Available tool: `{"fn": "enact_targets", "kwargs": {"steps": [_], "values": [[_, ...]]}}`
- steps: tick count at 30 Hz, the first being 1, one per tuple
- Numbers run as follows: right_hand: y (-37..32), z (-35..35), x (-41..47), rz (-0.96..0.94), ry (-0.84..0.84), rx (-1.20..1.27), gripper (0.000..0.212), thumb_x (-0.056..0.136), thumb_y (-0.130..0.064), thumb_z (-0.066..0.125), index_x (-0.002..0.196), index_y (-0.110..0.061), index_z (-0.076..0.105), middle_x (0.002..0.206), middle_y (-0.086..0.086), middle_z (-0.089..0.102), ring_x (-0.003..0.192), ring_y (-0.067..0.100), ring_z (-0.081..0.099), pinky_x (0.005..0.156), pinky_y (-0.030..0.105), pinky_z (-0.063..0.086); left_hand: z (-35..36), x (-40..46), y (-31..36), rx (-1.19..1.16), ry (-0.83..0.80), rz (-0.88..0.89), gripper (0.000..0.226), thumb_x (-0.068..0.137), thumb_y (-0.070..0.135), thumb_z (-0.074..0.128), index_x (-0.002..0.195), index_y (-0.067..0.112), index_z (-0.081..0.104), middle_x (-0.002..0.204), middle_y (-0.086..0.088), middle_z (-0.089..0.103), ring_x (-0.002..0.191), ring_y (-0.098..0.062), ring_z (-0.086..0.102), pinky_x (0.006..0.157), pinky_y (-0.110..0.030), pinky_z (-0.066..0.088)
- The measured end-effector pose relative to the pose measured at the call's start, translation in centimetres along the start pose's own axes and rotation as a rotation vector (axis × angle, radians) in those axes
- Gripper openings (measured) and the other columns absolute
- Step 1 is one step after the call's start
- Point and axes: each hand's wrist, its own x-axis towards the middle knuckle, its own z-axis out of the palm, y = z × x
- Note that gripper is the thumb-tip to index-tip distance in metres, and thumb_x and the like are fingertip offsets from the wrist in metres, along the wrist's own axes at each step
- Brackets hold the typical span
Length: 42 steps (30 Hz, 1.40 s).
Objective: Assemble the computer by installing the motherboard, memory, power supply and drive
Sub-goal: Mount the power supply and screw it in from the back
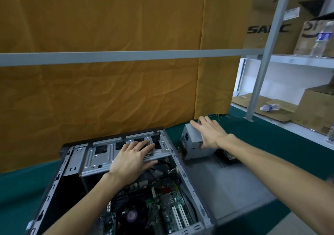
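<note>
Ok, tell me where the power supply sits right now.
In the head view the power supply stands on the green table, right of the open case, with the right hand gripping it.

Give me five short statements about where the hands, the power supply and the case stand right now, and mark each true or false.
1. The motherboard already lies inside the open case. True.
2. The power supply is mounted inside the case. False: it stands outside, to the right of the case, on the grey side panel.
3. The right hand grips the power supply. True.
4. The left hand holds a screwdriver. False: it holds nothing and rests with straight fingers on the metal drive bay.
5. A water bottle lies on its side on the lower shelf. True.
</note>
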Motion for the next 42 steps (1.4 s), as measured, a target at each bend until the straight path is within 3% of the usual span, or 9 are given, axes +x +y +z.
{"fn": "enact_targets", "kwargs": {"steps": [5,9,12,20,24,30,35,39,42], "values": [[-0.5,-2.0,-2.6,0.058,0.271,-0.017,0.103,0.071,-0.033,0.082,0.153,-0.020,0.022,0.134,0.010,0.041,0.124,0.030,0.041,0.103,0.045,0.038,-0.4,0.0,0.0,-0.334,0.054,-0.065,0.082,0.088,0.090,0.020,0.144,0.039,0.050,0.150,0.018,0.045,0.142,-0.009,0.034,0.117,-0.038,0.030],[-0.9,-4.6,-4.3,0.118,0.496,0.004,0.094,0.066,-0.020,0.078,0.150,-0.016,0.036,0.128,0.014,0.049,0.119,0.033,0.046,0.100,0.048,0.039,-2.7,1.1,1.3,-0.982,0.210,-0.242,0.056,0.089,0.083,0.032,0.102,0.040,0.064,0.104,0.019,0.067,0.100,0.008,0.059,0.089,-0.023,0.046],[-1.2,-6.3,-4.9,0.052,0.555,-0.077,0.097,0.061,-0.019,0.082,0.148,-0.015,0.042,0.129,0.018,0.051,0.119,0.036,0.049,0.100,0.050,0.039,-4.2,2.3,3.0,-1.214,0.096,-0.287,0.060,0.092,0.071,0.039,0.124,0.027,0.062,0.118,0.009,0.067,0.096,0.011,0.058,0.084,-0.017,0.044],[-3.6,-7.4,-5.6,-0.073,0.653,-0.074,0.099,0.056,-0.015,0.085,0.146,-0.012,0.045,0.130,0.022,0.052,0.120,0.039,0.050,0.100,0.055,0.040,-7.2,5.5,7.2,-2.001,-0.018,-0.540,0.086,0.095,0.062,0.054,0.159,0.014,0.024,0.144,-0.022,0.049,0.115,-0.029,0.060,0.106,-0.041,0.048],[-4.7,-6.6,-5.8,-0.089,0.695,-0.041,0.100,0.056,-0.013,0.085,0.148,-0.012,0.048,0.132,0.022,0.053,0.122,0.039,0.050,0.102,0.056,0.039,-7.8,5.9,6.4,-2.083,-0.176,-0.658,0.060,0.091,0.065,0.061,0.133,0.026,0.042,0.122,-0.016,0.058,0.113,-0.030,0.061,0.096,-0.042,0.054],[-7.6,-5.9,-6.3,-0.154,0.842,-0.016,0.100,0.059,-0.009,0.082,0.149,-0.015,0.040,0.133,0.020,0.052,0.125,0.036,0.046,0.105,0.054,0.034,-8.8,5.8,5.8,-2.288,-0.263,-0.646,0.072,0.087,0.071,0.059,0.123,0.009,0.064,0.102,-0.024,0.075,0.094,-0.036,0.075,0.069,-0.048,0.062],[-9.5,-7.0,-6.9,-0.187,0.755,0.029,0.096,0.063,-0.020,0.081,0.149,-0.016,0.038,0.139,0.016,0.046,0.130,0.036,0.042,0.110,0.053,0.036,-9.2,4.8,4.4,-2.232,-0.228,-0.774,0.046,0.082,0.048,0.066,0.111,0.012,0.066,0.078,-0.017,0.075,0.090,-0.035,0.065,0.064,-0.050,0.060],[-9.0,-7.6,-8.1,-0.219,0.388,0.477,0.093,0.077,-0.062,0.072,0.156,-0.041,0.026,0.159,-0.003,0.020,0.148,0.021,0.021,0.118,0.042,0.024,-8.9,2.8,2.6,-2.065,0.133,-0.835,0.067,0.081,0.044,0.073,0.138,0.020,0.047,0.116,-0.017,0.067,0.104,-0.036,0.066,0.082,-0.055,0.058],[-9.2,-7.7,-8.6,-0.087,0.246,0.887,0.075,0.085,-0.076,0.054,0.152,-0.048,0.035,0.155,-0.021,0.021,0.145,0.008,0.024,0.115,0.038,0.027,-9.2,0.7,0.2,-1.908,0.378,-0.745,0.080,0.077,0.039,0.080,0.140,0.034,0.032,0.121,-0.009,0.060,0.102,-0.029,0.066,0.075,-0.044,0.057]]}}
